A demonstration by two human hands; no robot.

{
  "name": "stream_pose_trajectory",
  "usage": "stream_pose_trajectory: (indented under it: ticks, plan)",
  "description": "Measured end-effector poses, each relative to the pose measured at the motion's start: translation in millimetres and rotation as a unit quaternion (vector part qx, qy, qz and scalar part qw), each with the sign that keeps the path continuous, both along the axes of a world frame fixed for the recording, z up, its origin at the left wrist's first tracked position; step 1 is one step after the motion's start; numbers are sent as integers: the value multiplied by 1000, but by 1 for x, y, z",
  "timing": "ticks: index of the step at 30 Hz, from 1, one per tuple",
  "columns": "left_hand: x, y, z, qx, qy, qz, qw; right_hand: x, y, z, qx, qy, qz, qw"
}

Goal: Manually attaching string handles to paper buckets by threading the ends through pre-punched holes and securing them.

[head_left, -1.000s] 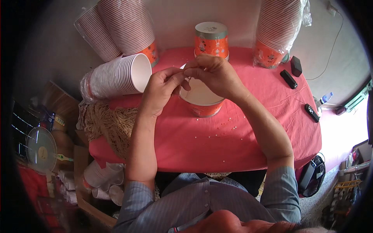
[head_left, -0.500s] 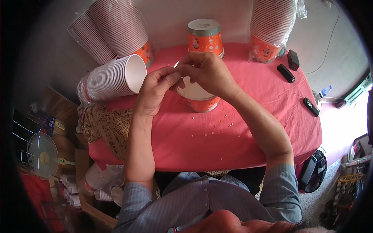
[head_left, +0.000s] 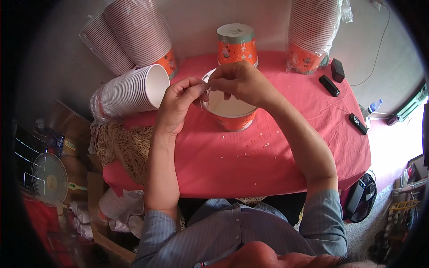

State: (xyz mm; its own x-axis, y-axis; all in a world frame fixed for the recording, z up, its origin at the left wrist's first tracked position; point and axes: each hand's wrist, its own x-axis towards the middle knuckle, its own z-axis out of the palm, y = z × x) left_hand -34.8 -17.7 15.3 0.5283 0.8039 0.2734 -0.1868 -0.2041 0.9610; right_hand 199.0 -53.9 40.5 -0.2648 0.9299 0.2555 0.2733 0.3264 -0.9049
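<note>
A round orange paper bucket with a white inside stands upright on the table, its mouth upward. Over its left rim, my left hand and my right hand meet fingertip to fingertip, both pinched. A thin pale cord hangs below the left fingers, and its upper part disappears between the two pinches. The fingers hide most of the near-left rim. To the left of my left forearm lies a tangled bundle of tan cords.
On the red tablecloth lie several small white and reddish beads. An upside-down bucket stands behind. Nested buckets in plastic lie at left; taller stacks rise behind. Small black devices are at right.
My fingers have shifted slightly at the bucket's rim, and the cord end now shows below my left fingers. The bucket appears slightly farther right.
</note>
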Motion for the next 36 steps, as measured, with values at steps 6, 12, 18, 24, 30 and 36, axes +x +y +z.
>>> stream_pose_trajectory:
  ticks: [6,12,18,24,30,36]
  plan:
    - [4,-5,5,-8,1,26,1000,-3,-1,-6,31,1,-21,999]
    - [4,-7,6,-10,-2,54,998,-7,-2,-7,141,-61,-79,985]
    - [12,-15,6,9,34,110,993,-8,1,-10,136,-46,-104,984]
    - [10,-11,3,-13,53,123,991,-8,-1,-9,175,-59,-100,978]
    - [11,-9,0,-18,64,113,991,-7,3,-15,173,-28,-87,981]
    - [9,-10,1,10,73,100,992,-8,5,-16,157,-35,-97,982]
